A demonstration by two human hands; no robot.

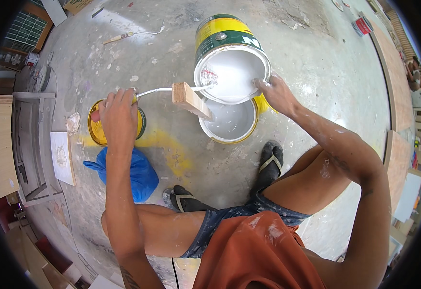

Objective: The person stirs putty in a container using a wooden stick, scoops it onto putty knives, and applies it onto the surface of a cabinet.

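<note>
My left hand [119,111] is closed round the handle of a small paint roller. The roller's white-coated wire frame [155,90] reaches right, into the mouth of a green and yellow paint can [230,31]. This can is tilted toward me, with white paint inside. My right hand [275,94] grips its rim on the right side. Just below the tilted can, a second open can [230,130] stands on the floor, its inside coated white. A wooden stick [189,98] leans out of that lower can. Beneath my left hand lies a round yellow lid [96,137].
A tied blue plastic bag [136,176] sits near my left leg. Another roller [119,37] lies on the paint-spotted floor, far left. A white board [62,156] and a grey frame [32,144] are at left. A small red and white tin [362,25] stands far right.
</note>
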